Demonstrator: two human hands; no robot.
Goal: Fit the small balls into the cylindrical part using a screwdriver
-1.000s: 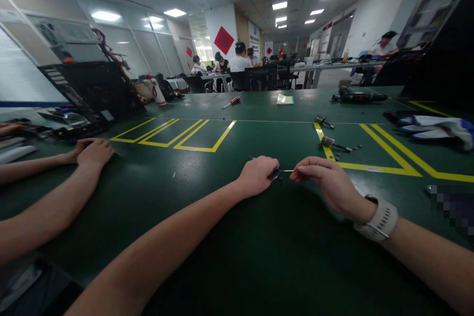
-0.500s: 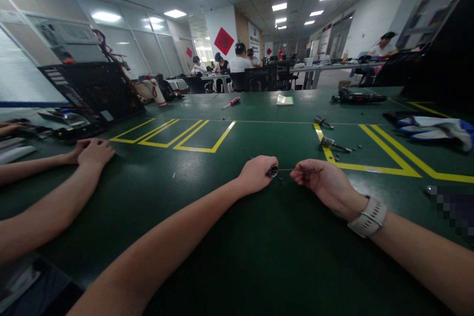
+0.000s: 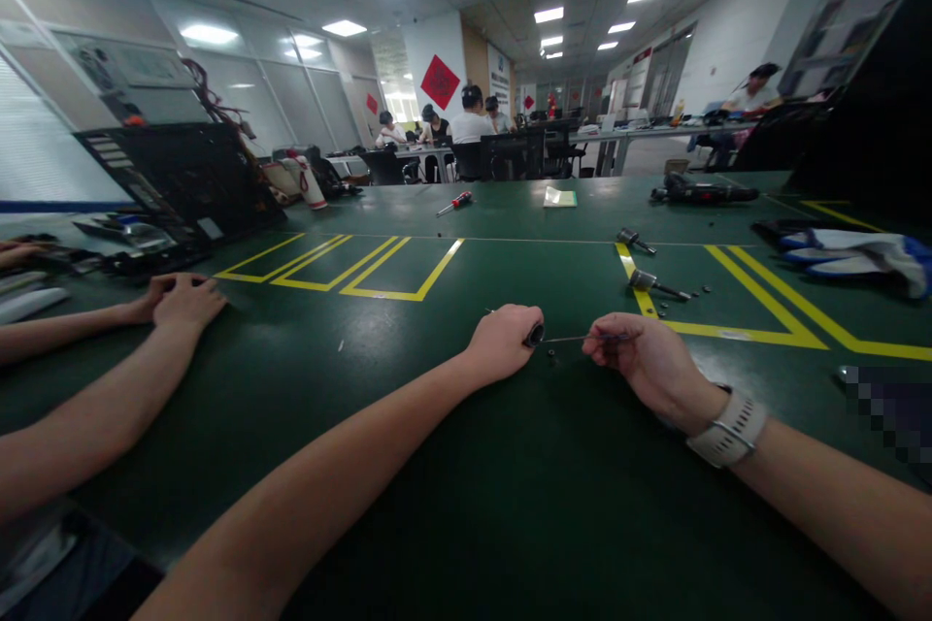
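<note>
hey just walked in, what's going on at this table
Someone's left hand grips a metal part, open end facing right. The right hand pinches a thin rod pointing at that end; whether it touches is unclear. A small piece lies just below the rod. Two other metal parts lie farther right, and a co-worker's hands rest at the left.

A big green table with yellow tape stuck on it.
A red screwdriver lies near the far edge, and a small pale yellow notepad lies to its right. Farther right is a black gadget. Two metal parts with thin ends lie by the tape, with tiny dark bits close by. White and blue gloves lie at the right. A little dark piece sits near the middle.
</note>
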